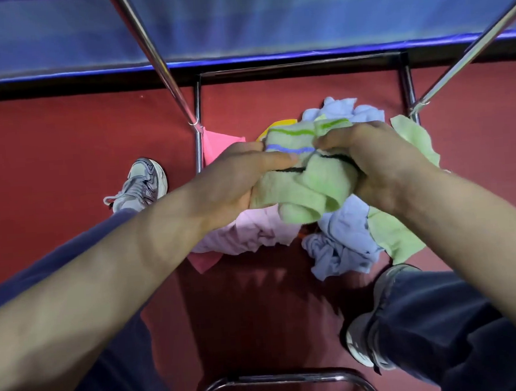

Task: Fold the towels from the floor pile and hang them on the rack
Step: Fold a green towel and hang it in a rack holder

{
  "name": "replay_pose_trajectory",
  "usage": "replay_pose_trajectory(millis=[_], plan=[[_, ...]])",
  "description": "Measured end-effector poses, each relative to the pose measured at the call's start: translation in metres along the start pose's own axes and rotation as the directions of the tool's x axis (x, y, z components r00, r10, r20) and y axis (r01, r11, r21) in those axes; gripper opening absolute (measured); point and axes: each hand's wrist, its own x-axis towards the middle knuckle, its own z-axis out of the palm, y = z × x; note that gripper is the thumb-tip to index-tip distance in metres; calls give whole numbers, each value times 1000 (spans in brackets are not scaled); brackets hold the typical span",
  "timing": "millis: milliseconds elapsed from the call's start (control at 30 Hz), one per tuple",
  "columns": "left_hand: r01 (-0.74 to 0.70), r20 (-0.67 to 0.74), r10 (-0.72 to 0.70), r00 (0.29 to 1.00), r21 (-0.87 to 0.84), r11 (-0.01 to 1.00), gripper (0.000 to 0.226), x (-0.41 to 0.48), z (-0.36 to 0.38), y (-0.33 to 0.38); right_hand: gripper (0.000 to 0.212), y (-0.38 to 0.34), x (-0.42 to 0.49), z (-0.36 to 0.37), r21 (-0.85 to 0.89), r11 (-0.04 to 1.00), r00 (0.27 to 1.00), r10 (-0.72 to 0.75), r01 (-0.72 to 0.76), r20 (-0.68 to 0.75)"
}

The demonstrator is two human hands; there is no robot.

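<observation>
The towel (303,181) was pale green and bunched, with green, blue and black stripes. The left hand (237,178) gripped its left end and the right hand (379,162) pinched its right end, holding it between them above the pile (339,244) on the red floor (63,141).

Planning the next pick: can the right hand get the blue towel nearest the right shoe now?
Probably not yet. The right hand grips the striped towel along with the left hand. The blue towel lies uncovered just below, so once freed the way looks open.
</observation>
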Motion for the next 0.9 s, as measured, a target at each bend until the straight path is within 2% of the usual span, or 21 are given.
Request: replay_pose_trajectory(millis=[33, 67, 167, 233, 300, 333, 400, 500, 533, 600, 667, 767, 833, 900], plan=[[-14, -20, 14, 1000, 10, 1000, 29, 1, -1, 0, 12, 1, -1, 1, -55, 998, 999, -30, 29, -26], [-22, -33, 22, 999, 18, 1000, 28, 2, -2, 0, 24, 3, -2, 3, -97, 994, 998, -50, 47, -28], [-13, -78, 14, 997, 12, 1000, 29, 3, -8, 3, 69, 11, -4, 5, -212, 963, 986, -158, 165, 48], [-18, -93, 20, 995, 14, 1000, 28, 3, -9, 4, 67, 9, -8, 5, -317, 903, 945, -217, 290, 244], [-27, -109, 29, 994, 23, 999, 27, 3, -10, 4, 63, 9, -12, 7, -423, 846, 898, -136, 326, 419], [-27, -120, 30, 992, 30, 999, 30, 3, -11, 4, 62, 10, -13, 7, -466, 816, 886, -115, 342, 449], [-25, -101, 32, 994, 62, 998, 42, 2, -12, 4, 54, 13, -12, 8, -486, 795, 905, -175, 363, 389], [-48, -128, 64, 990, 128, 991, 33, 1, -14, 7, 26, 1, -6, 6, -284, 926, 967, -224, 250, 121], [-58, -153, 77, 985, 121, 991, 31, 1, -15, 8, 23, -5, -3, 4, -187, 964, 982, -189, 189, 18], [-55, -190, 63, 980, 49, 997, 32, 3, -17, 10, 32, -18, 3, -3, -15, 999, 993, -48, 47, -105], [-18, -261, 9, 965, -30, 999, 27, 5, -18, 12, 40, -21, 6, -8, 145, 989, 997, 36, -26, -69], [20, -288, -48, 956, -100, 995, 12, 6, -17, 13, 39, -13, 3, -8, 254, 964, 997, 73, -81, 39], [30, -289, -61, 955, -111, 993, 9, 6, -16, 14, 36, -10, 1, -4, 256, 960, 992, 92, -112, 90], [13, -336, -49, 940, -108, 994, 7, 6, -18, 16, 29, -11, -2, -2, 155, 984, 992, 74, -90, 107]])
